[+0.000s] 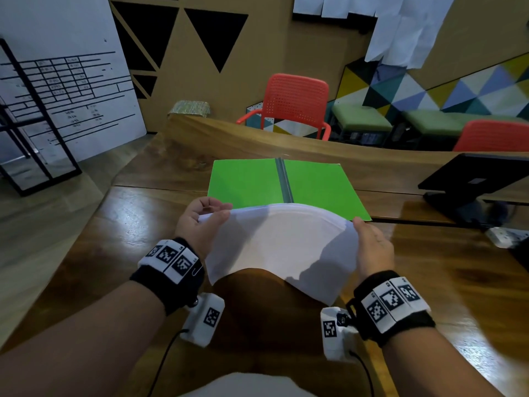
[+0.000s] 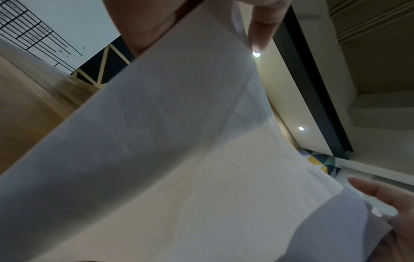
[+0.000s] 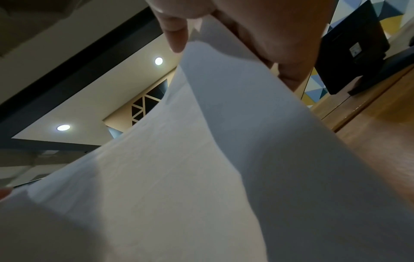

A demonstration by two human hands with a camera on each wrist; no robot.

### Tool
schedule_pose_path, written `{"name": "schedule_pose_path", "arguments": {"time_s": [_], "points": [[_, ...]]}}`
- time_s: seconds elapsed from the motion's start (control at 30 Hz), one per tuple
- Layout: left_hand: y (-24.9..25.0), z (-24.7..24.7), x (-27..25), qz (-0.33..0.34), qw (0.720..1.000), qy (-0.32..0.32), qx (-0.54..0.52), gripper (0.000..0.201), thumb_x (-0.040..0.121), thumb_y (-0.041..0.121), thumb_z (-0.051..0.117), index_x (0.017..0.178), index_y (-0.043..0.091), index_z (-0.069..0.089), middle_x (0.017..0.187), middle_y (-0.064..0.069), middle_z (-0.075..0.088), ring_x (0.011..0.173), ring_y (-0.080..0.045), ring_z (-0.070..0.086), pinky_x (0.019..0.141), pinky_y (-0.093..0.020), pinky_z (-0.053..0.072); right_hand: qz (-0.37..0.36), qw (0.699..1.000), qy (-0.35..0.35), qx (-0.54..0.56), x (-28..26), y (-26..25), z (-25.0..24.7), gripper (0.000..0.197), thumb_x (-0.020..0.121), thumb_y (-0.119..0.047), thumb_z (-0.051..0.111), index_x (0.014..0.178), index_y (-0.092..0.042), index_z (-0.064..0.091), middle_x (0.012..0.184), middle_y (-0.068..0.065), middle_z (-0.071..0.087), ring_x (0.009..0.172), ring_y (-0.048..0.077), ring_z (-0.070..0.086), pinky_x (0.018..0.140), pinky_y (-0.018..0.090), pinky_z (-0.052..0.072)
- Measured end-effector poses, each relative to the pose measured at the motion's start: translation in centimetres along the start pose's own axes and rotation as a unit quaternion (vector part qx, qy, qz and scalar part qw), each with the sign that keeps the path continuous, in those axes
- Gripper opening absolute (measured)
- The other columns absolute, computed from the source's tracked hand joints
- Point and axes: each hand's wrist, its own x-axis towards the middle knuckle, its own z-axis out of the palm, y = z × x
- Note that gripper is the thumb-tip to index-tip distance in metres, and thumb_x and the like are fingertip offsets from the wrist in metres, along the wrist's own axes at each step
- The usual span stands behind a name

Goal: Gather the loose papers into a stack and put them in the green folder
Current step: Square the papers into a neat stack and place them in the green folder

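Observation:
A stack of white papers is held above the wooden table, bowed upward in the middle. My left hand grips its left edge, thumb on top. My right hand grips the right edge. The green folder lies open and flat on the table just beyond the papers, its grey spine running down the centre; the papers' far edge overlaps its near edge. From below, the left wrist view shows the papers with my left hand's fingers against them. The right wrist view shows the papers likewise.
A black monitor on a stand sits at the table's right side, with a white power strip in front of it. Red chairs stand behind the far table edge. A white board leans at the left.

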Motion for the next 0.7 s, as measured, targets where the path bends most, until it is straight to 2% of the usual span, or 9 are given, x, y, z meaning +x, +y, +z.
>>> {"name": "schedule_pose_path", "arguments": {"time_s": [0.07,0.13,0.2,0.3,0.4,0.47,0.53,0.6,0.7], "points": [[-0.3,-0.2,0.2,-0.001,1.0,-0.01,-0.006,0.024,0.081,-0.001,0.059,0.074,0.022,0.055,0.083,0.005,0.067,0.062,-0.003,0.061,0.05,-0.01,0.049,-0.016,1.0,-0.001,-0.019,0.3,0.2,0.0,0.019,0.083,-0.02,0.065,0.065,-0.018,0.059,0.067,0.001,0.055,0.075,0.018,0.049,0.067,0.027,0.041],[-0.3,-0.3,0.3,-0.012,1.0,-0.01,0.0,0.021,0.074,0.007,0.067,0.076,0.024,0.055,0.081,0.002,0.064,0.065,-0.012,0.058,0.052,-0.016,0.05,-0.032,0.999,-0.007,-0.031,0.4,0.4,0.0,0.016,0.081,-0.016,0.068,0.068,-0.02,0.058,0.071,-0.001,0.057,0.073,0.017,0.051,0.061,0.023,0.041],[-0.2,-0.5,0.4,-0.027,1.0,-0.01,0.008,0.021,0.061,0.02,0.067,0.077,0.027,0.055,0.077,0.0,0.061,0.064,-0.015,0.055,0.053,-0.02,0.05,-0.037,0.999,-0.012,-0.031,0.5,0.4,-0.1,0.016,0.079,-0.015,0.07,0.074,-0.022,0.057,0.076,-0.001,0.058,0.069,0.014,0.052,0.061,0.023,0.043],[0.1,-0.5,0.6,-0.037,0.999,-0.02,-0.014,0.033,0.05,0.035,0.071,0.079,0.028,0.056,0.085,-0.002,0.066,0.068,-0.018,0.059,0.059,-0.025,0.051,-0.046,0.998,-0.02,-0.027,0.6,0.3,-0.1,0.018,0.079,-0.014,0.07,0.079,-0.024,0.055,0.078,0.0,0.057,0.066,0.012,0.052,0.062,0.023,0.044],[0.1,-0.2,1.0,-0.046,0.999,0.008,-0.012,0.032,0.047,0.045,0.069,0.074,0.031,0.059,0.098,-0.015,0.067,0.079,-0.027,0.06,0.071,-0.04,0.051,-0.034,0.999,-0.012,-0.006,0.8,0.2,-0.2,0.013,0.083,-0.026,0.065,0.074,-0.022,0.057,0.074,-0.001,0.056,0.068,0.012,0.049,0.064,0.026,0.042],[0.0,-0.1,1.3,-0.046,0.999,0.023,-0.007,0.021,0.056,0.038,0.068,0.073,0.03,0.059,0.106,-0.018,0.067,0.085,-0.026,0.058,0.075,-0.042,0.05,-0.022,1.0,-0.001,-0.009,1.1,0.4,-0.1,0.018,0.086,-0.031,0.06,0.071,-0.021,0.059,0.071,0.001,0.055,0.07,0.017,0.049,0.068,0.032,0.041],[-0.1,0.0,1.5,-0.042,0.999,0.026,0.001,0.011,0.072,0.02,0.065,0.074,0.027,0.057,0.1,-0.013,0.068,0.083,-0.023,0.056,0.069,-0.034,0.048,-0.013,1.0,0.004,-0.018,1.5,0.5,0.0,0.02,0.087,-0.025,0.058,0.068,-0.02,0.058,0.068,0.002,0.053,0.073,0.022,0.048,0.069,0.033,0.04],[-0.4,-0.1,2.0,-0.041,0.999,0.023,-0.019,0.019,0.081,0.006,0.057,0.075,0.024,0.054,0.088,-0.003,0.068,0.079,-0.018,0.056,0.066,-0.027,0.045,-0.012,1.0,0.008,-0.01,1.7,0.5,0.0,0.019,0.088,-0.02,0.056,0.069,-0.02,0.058,0.071,0.002,0.055,0.078,0.023,0.049,0.069,0.031,0.041],[-0.5,-0.1,2.2,-0.041,0.999,0.021,-0.023,0.02,0.083,0.005,0.056,0.076,0.024,0.053,0.084,0.002,0.067,0.083,-0.019,0.056,0.075,-0.031,0.046,-0.025,1.0,0.009,-0.004,1.8,0.6,-0.1,0.017,0.09,-0.02,0.055,0.073,-0.022,0.058,0.077,-0.001,0.057,0.085,0.021,0.051,0.075,0.032,0.042]]}}
